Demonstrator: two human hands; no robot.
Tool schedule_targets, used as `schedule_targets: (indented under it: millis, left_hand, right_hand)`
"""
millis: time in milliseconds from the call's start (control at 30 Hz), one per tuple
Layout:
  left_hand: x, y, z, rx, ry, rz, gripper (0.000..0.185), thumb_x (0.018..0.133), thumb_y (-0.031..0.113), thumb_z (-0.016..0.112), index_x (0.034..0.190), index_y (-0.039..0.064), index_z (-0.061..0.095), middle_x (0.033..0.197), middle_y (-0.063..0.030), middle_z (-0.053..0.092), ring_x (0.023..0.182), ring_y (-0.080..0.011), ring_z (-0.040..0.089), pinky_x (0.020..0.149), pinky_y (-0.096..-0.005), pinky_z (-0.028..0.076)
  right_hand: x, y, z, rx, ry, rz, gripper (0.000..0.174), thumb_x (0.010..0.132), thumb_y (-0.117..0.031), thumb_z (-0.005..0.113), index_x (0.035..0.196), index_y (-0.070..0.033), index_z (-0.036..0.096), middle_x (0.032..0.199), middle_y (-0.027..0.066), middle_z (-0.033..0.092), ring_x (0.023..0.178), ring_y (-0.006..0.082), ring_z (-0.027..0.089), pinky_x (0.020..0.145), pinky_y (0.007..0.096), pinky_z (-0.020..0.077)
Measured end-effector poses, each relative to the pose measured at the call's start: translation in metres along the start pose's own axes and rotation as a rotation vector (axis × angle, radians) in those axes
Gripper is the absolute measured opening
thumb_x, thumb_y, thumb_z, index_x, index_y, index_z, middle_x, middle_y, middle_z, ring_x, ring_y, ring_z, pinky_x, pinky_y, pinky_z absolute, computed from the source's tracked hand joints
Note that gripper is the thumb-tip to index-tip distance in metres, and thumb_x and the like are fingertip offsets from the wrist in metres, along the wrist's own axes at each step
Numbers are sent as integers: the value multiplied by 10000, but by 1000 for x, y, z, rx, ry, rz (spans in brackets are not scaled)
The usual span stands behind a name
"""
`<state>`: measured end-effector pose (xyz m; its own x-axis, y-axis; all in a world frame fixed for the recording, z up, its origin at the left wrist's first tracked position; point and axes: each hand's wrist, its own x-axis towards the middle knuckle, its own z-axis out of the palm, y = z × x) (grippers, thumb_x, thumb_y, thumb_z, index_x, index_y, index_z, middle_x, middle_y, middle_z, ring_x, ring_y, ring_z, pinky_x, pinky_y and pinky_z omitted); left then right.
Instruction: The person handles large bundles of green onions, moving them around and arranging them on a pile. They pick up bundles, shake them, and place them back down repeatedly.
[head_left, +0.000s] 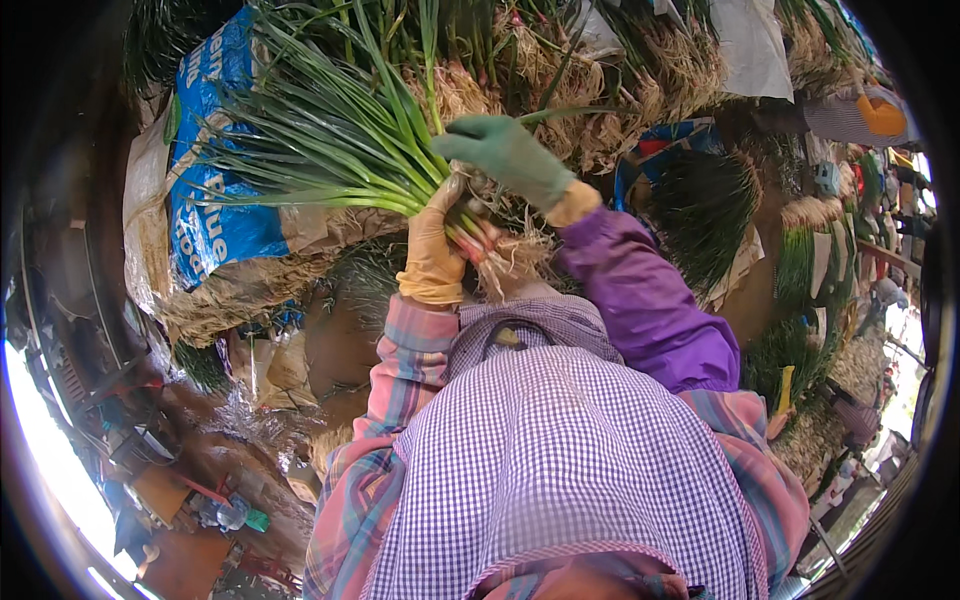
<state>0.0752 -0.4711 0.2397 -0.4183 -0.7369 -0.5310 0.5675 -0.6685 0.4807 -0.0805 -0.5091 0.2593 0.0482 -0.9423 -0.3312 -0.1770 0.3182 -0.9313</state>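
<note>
A bunch of green onions is gripped by my left hand, which wears a thin yellow glove. The long green leaves fan out to the upper left. Reddish-white bulbs and stringy roots stick out to the lower right of that hand. Just above the bulbs, my right hand reaches over the bunch in a green glove with a purple sleeve. Its thumb and fingers lie near the stems; whether they pinch anything is hidden. One leaf extends to the right behind the green glove.
Piled onions with dense roots lie ahead. A blue and white printed sack is at the left. More bundles stand on the brown floor at the right. A person with an orange glove is at the upper right.
</note>
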Motion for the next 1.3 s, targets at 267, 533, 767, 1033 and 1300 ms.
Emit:
schedule_targets:
  millis: [267,533,767,1033,1300]
  left_hand:
    - [-62,60,5,-217,-402,148,176,898,117,567,1058,50,534,749,-13,611,662,-123,606,635,-473,599]
    - [-73,112,5,-442,-329,438,142,988,117,450,847,127,431,614,77,421,513,-41,414,645,-255,402]
    - [-4,85,-13,-542,-357,145,476,923,220,612,1296,-28,451,684,39,494,638,-87,507,714,-314,460]
    - [-22,61,-13,-441,-314,268,404,931,187,591,1240,-24,438,819,19,533,756,-102,569,742,-347,548]
    - [-38,69,-17,-379,-318,350,326,948,121,547,1230,-15,454,824,2,519,719,-104,528,823,-375,520]
  right_hand:
    - [-16,-5,-152,-933,885,-709,159,880,-146,640,1026,-93,675,830,58,681,680,117,638,606,236,516]
    - [47,69,-408,-977,1044,162,479,883,-497,550,1151,-115,660,1025,158,692,894,297,674,795,420,506]
    - [76,-43,-154,-1038,131,-394,390,909,-361,470,1120,-54,587,986,106,643,959,241,625,773,353,508]
    - [96,-48,-41,-300,-40,-299,319,897,-354,614,983,-53,677,789,54,655,637,109,586,601,295,485]
    - [20,15,-283,-549,924,-270,255,879,-254,658,1034,-53,683,874,67,705,764,138,646,664,303,506]
